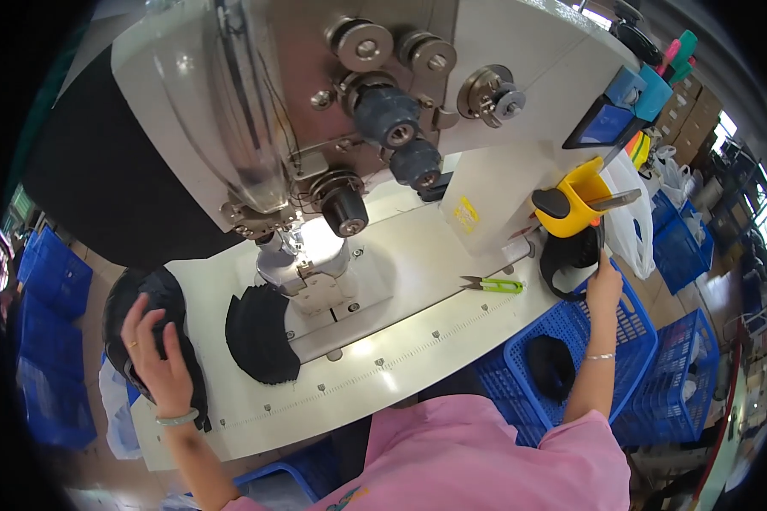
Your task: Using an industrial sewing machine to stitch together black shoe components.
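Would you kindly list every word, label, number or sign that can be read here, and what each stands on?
None can be read clearly.
Yellow label on the sewing machine: marks too small to make out.
Ruler scale along the white table: figures too small to read.
Print on the pink shirt: cut off, no legible words.

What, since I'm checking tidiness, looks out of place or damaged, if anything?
Nothing looks spilled or plainly damaged. One mild oddity: the green-handled snips lie loose on the white sewing table with their blades bare, which could seem out of place.
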Demonstrator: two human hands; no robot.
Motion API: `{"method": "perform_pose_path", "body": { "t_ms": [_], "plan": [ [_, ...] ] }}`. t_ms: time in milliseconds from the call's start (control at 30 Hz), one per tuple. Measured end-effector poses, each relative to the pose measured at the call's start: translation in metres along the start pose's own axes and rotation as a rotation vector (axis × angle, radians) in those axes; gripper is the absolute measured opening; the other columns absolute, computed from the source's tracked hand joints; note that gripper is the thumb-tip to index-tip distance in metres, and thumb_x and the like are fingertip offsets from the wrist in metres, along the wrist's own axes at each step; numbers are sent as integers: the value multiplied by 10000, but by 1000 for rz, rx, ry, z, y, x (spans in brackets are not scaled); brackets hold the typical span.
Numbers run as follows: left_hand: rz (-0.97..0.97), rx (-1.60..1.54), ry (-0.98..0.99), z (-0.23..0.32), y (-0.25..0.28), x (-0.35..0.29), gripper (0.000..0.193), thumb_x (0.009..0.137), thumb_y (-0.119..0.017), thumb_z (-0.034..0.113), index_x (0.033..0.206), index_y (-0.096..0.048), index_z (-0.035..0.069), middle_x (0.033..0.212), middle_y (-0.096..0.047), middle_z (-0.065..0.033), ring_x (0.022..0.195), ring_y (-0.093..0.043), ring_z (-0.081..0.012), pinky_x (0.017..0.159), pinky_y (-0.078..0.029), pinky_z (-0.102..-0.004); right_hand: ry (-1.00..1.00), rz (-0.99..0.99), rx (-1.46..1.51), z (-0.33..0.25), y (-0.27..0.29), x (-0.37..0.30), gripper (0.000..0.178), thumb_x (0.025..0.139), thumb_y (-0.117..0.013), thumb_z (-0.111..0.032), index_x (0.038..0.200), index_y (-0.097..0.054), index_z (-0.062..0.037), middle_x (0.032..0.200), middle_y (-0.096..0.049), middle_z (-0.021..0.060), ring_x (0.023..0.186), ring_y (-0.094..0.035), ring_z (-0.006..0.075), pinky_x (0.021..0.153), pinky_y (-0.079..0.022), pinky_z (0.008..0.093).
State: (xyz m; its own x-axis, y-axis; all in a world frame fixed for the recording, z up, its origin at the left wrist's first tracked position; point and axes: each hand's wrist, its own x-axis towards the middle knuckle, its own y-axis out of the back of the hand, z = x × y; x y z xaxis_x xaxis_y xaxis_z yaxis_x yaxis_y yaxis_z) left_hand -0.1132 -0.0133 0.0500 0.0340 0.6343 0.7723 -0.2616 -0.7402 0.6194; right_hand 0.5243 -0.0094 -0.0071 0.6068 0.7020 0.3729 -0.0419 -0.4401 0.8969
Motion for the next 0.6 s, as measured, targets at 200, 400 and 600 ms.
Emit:
{"method": "perform_pose_path", "body": {
  "t_ms": [200,400,600],
  "plan": [
    [-249,-212,35,26,-14,5,125,854,-617,18,978,-604,27,1208,-592,-150,1133,-560,-344,957,-451,-399,113,111,-148,-50,97,-63,294,749,-565,-59,962,-759,-116,859,-700,178,819,-671,366,742,-524,462],
    [-589,-106,327,24,-95,-29,699,845,-704,326,1411,-384,71,1477,-329,-273,1317,-347,-484,1045,-369,-569,957,-328,548,-118,85,-83,404,646,-511,74,973,-719,-40,1013,-710,143,954,-672,327,869,-528,398],
    [-670,36,463,73,-122,-41,722,891,-595,363,1497,-277,132,1519,-265,-219,1349,-294,-487,955,-324,-739,1339,-778,271,-190,27,-118,400,703,-626,-59,1101,-661,-56,1017,-688,112,938,-663,305,798,-545,411]
  ]
}}
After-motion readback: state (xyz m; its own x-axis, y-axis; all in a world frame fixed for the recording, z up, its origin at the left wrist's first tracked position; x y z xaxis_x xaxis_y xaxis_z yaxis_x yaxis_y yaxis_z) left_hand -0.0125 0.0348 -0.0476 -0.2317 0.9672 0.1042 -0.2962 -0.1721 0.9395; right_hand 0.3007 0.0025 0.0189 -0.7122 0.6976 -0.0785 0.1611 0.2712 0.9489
